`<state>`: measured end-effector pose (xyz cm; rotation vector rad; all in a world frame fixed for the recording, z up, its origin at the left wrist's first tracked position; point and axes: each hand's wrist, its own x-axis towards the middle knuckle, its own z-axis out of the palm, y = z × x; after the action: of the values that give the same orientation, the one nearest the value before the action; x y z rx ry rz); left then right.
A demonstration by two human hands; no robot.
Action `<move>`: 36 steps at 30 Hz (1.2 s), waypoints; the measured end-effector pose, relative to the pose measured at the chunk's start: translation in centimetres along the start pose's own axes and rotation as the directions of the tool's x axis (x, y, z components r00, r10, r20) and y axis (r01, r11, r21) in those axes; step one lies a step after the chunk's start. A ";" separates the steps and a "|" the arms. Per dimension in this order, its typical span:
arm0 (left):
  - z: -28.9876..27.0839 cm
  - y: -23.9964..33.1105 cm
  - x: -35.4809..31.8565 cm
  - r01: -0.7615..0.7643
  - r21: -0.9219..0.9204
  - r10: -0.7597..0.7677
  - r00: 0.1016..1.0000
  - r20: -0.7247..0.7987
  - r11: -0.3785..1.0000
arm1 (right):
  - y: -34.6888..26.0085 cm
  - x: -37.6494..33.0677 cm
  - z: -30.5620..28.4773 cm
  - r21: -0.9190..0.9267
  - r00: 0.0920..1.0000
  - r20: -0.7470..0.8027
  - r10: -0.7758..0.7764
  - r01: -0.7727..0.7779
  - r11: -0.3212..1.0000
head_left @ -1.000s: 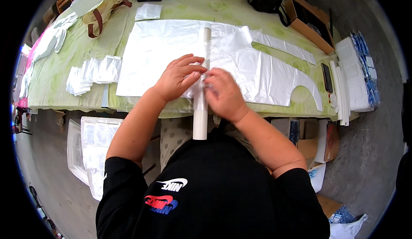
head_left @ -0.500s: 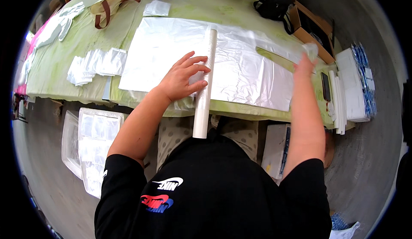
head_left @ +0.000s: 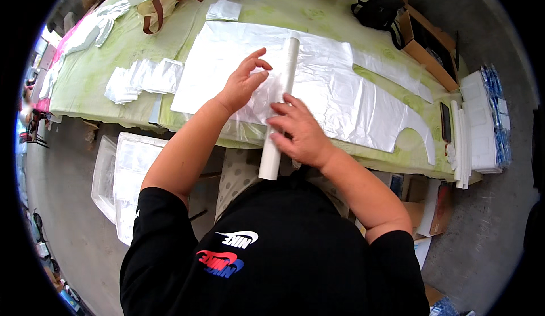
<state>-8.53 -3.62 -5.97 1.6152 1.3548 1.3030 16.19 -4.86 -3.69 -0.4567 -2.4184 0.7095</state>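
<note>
A long white tube (head_left: 290, 60) lies over a large, thin white plastic bag (head_left: 329, 89) spread flat on the table, its lower end reaching past the front edge toward my body. The bag's right end has long handle-like strips with a curved cutout. My right hand (head_left: 301, 130) rests over the lower part of the tube, fingers spread and slightly blurred. Just left of the tube, my left hand (head_left: 241, 86) hovers above the bag with its fingers apart and bent. Nothing shows in its grasp.
Small folded white packets (head_left: 145, 80) lie left of the bag, another packet (head_left: 223, 9) behind it. A cardboard box (head_left: 428, 46) and black bag (head_left: 377, 9) stand far right. A phone (head_left: 445, 122), white rolls (head_left: 462, 140) and stacked packages line the right edge. A plastic bin (head_left: 133, 157) stands below left.
My right hand has come from the bag's far right end back to the tube, and the bag's handle strips lie flatter. My left hand has lifted off the tube, slightly up and left.
</note>
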 end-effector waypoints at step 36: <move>-10.5 2.5 -7.8 0.522 0.707 -0.318 0.853 -0.414 0.478 | -3.0 -9.3 -1.8 0.241 0.950 -0.298 0.090 -0.016 0.970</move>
<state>-17.48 -12.94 -2.78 1.4689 2.5700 0.5498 24.04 -10.88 -4.63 -0.4964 -2.0080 0.8690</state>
